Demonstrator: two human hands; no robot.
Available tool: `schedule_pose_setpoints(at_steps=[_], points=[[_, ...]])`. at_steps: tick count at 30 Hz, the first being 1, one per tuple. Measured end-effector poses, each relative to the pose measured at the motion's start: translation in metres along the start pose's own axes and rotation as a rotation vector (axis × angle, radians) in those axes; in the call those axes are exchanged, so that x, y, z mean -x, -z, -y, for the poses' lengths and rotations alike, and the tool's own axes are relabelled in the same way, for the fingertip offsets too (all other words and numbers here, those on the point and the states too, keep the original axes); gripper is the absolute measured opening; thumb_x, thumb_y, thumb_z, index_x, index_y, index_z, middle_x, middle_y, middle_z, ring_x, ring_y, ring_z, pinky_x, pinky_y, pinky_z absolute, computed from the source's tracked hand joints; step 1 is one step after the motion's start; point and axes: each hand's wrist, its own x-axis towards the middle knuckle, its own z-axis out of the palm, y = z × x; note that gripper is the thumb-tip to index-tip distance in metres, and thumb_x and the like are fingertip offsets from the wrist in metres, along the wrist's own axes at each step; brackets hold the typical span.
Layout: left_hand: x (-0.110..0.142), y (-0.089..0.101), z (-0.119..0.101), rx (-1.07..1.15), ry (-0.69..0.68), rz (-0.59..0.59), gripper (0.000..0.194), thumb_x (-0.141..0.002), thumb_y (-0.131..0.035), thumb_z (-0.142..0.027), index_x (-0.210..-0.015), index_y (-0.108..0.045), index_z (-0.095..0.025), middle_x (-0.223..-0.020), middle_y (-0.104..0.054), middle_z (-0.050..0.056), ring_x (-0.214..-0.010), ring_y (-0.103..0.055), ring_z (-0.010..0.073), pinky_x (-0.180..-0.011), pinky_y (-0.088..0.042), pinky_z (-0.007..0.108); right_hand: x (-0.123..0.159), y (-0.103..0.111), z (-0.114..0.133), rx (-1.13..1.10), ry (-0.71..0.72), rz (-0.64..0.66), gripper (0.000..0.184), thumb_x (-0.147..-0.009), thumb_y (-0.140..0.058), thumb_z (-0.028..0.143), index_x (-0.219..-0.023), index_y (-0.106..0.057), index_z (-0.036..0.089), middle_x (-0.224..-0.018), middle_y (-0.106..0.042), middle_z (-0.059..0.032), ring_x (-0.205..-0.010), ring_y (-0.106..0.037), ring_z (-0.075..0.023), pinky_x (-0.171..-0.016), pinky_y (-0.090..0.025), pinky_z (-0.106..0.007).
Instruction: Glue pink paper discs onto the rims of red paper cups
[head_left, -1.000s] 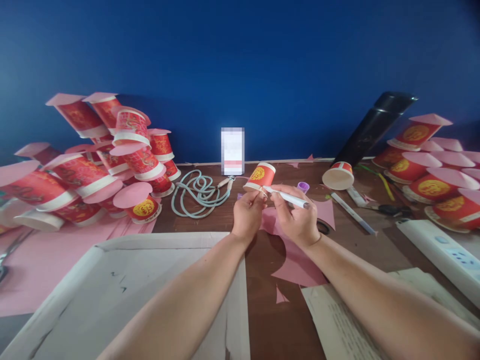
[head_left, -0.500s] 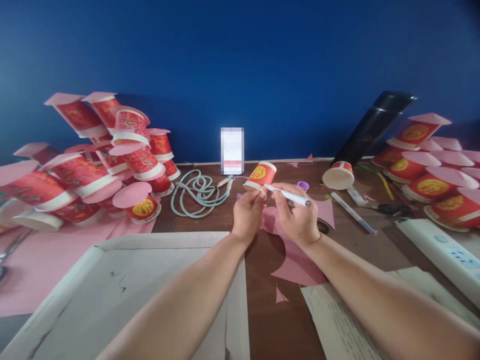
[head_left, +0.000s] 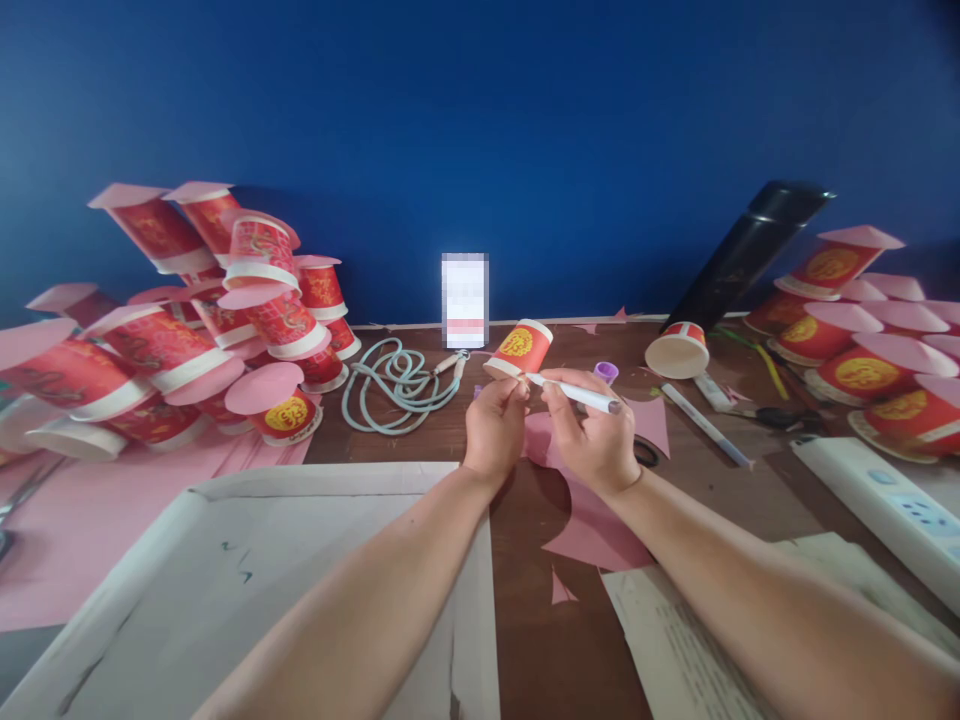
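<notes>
A red paper cup [head_left: 524, 345] with a gold emblem is tilted in the middle of the view, its white rim toward me. My left hand [head_left: 495, 425] is closed on that rim, fingers pinched together. In my right hand [head_left: 596, 435] is a white marker pen [head_left: 581, 392], gripped like a pencil with its tip at the cup's rim. The exact contact between tip and rim is too small to make out. Under my right hand lies cut pink paper [head_left: 600, 520], and a dark scissor handle [head_left: 646, 452] shows beside the wrist.
Stacked red cups with pink paper discs [head_left: 259, 255] stand at left, more [head_left: 862, 375] at right. A coiled pale cable [head_left: 390, 400], a lit phone [head_left: 465, 300], a loose cup [head_left: 677, 352], a black flask [head_left: 750, 255], a white power strip [head_left: 885, 510] and a cardboard tray [head_left: 322, 480] surround my hands.
The cup has shifted very slightly in my left hand, and the marker's tip has moved a little down and left along the rim. Everything else looks the same.
</notes>
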Motion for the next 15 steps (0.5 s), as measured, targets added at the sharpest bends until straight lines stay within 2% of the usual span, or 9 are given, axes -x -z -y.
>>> schedule_pose_setpoints(at_steps=[5, 15], points=[[0.0001, 0.0000, 0.0006, -0.013, -0.026, 0.009, 0.022, -0.085, -0.050, -0.032, -0.073, -0.065, -0.020, -0.077, -0.062, 0.001, -0.070, -0.057, 0.0133, -0.070, -0.043, 0.025, -0.0016, 0.0001, -0.0005, 0.020, -0.002, -0.019, 0.017, -0.090, -0.054, 0.029, -0.100, -0.066, 0.022, -0.091, -0.072, -0.0040, -0.083, -0.069, -0.0178, -0.077, -0.054, -0.030], [0.0003, 0.0002, -0.0010, -0.033, -0.010, -0.012, 0.022, -0.085, -0.051, -0.030, -0.073, -0.065, -0.020, -0.070, -0.064, 0.002, -0.071, -0.058, 0.0153, -0.071, -0.043, 0.026, 0.0008, 0.0012, 0.0016, -0.013, 0.027, 0.037, 0.016, -0.089, -0.054, 0.030, -0.096, -0.066, 0.022, -0.087, -0.073, -0.0027, -0.081, -0.070, -0.0185, -0.077, -0.054, -0.032]])
